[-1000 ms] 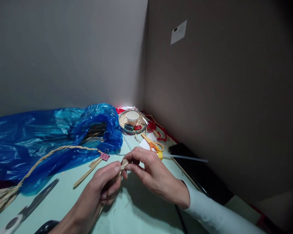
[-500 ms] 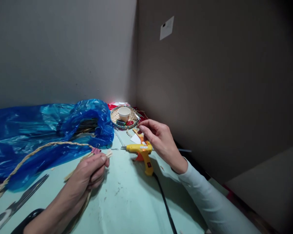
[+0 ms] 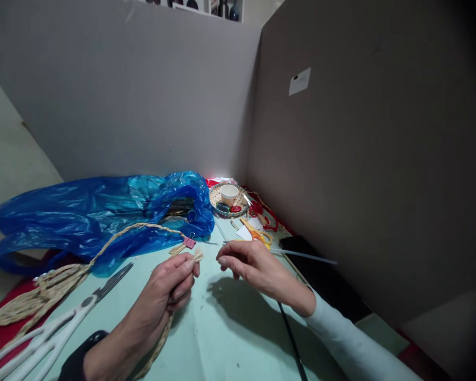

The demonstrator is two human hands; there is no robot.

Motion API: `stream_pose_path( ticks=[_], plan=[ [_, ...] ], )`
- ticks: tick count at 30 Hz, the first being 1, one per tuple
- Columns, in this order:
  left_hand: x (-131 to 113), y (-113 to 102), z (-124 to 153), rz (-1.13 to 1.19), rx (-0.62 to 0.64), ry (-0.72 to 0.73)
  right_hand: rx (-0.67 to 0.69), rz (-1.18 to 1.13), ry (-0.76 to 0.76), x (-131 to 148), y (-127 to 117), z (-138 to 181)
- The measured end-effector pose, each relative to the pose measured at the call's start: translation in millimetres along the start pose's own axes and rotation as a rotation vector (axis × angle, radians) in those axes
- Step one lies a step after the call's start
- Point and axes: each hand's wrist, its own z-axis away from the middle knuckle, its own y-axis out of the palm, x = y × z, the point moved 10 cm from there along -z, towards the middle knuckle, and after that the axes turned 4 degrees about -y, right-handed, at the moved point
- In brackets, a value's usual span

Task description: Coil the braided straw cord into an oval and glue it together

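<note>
- Pale, plaited straw cord [image 3: 199, 255]: centre of the frame; its flattened, fanned end projects above the left hand [image 3: 170, 281], and a ridged length trails towards the bottom edge.
- Left hand: thumb and curled fingers pinching the cord near this end.
- Right hand [image 3: 252, 264]: released, fingers loosely bent, above the pale-green tabletop [image 3: 210, 338].
- Glossy, crumpled blue plastic bag [image 3: 103, 203]: left of centre.
- Pink binder clip [image 3: 189, 242]: on a stretch of twisted straw braid [image 3: 143, 226].
- White-handled scissors [image 3: 73, 321]: lower left.
</note>
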Motion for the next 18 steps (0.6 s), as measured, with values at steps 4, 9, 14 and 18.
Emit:
stream_pose_path(
  ticks=[4,9,14,18],
  plan=[
    [8.8,-15.7,2.4,-0.009,-0.04,-0.018,-0.033,0.101,0.017,2.0,-7.8,16.7],
    [30.0,-26.1,-2.6,-0.013,-0.049,-0.048,-0.044,0.216,0.088,-20.3,-12.7,56.3],
    [48.8,-10.5,0.8,-0.101,0.018,-0.094,-0.005,0.296,0.131,-29.1,-7.6,68.3],
    [58.1,-7.5,3.1,-0.172,0.037,-0.115,0.025,0.371,0.133,-30.3,-8.4,58.9]
  ],
)
